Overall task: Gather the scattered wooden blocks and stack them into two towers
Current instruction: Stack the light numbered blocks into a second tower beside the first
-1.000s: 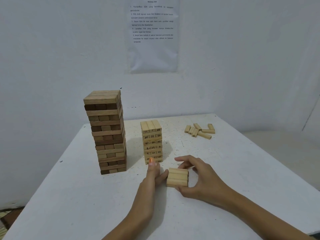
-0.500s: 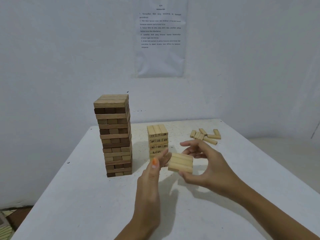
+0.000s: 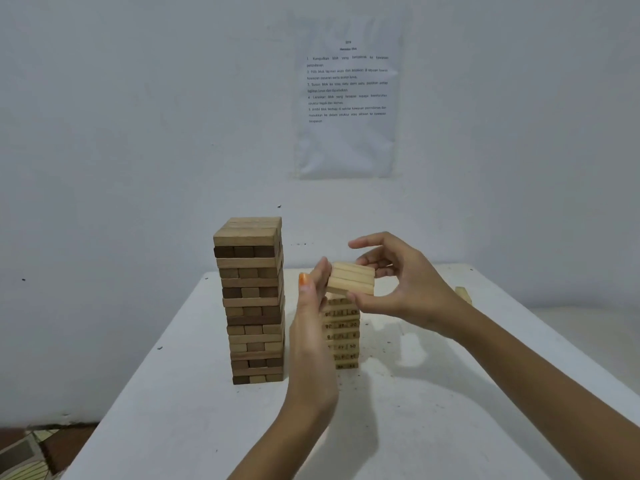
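A row of three pale wooden blocks [image 3: 350,278] hangs just above the short numbered tower [image 3: 341,336], slightly tilted. My right hand [image 3: 405,289] grips the row from its right and underside, index finger raised. My left hand [image 3: 311,317] presses flat against the row's left end and hides the short tower's left side. A tall tower [image 3: 252,299] of mixed dark and light blocks stands to the left on the white table [image 3: 173,393].
One loose pale block [image 3: 463,294] peeks out behind my right forearm near the table's far right edge. A printed sheet [image 3: 346,98] hangs on the white wall behind. Patterned floor shows at the lower left.
Both hands lifted the row of three blocks off the table, up and away from me, to just over the short tower. The view tilted up.
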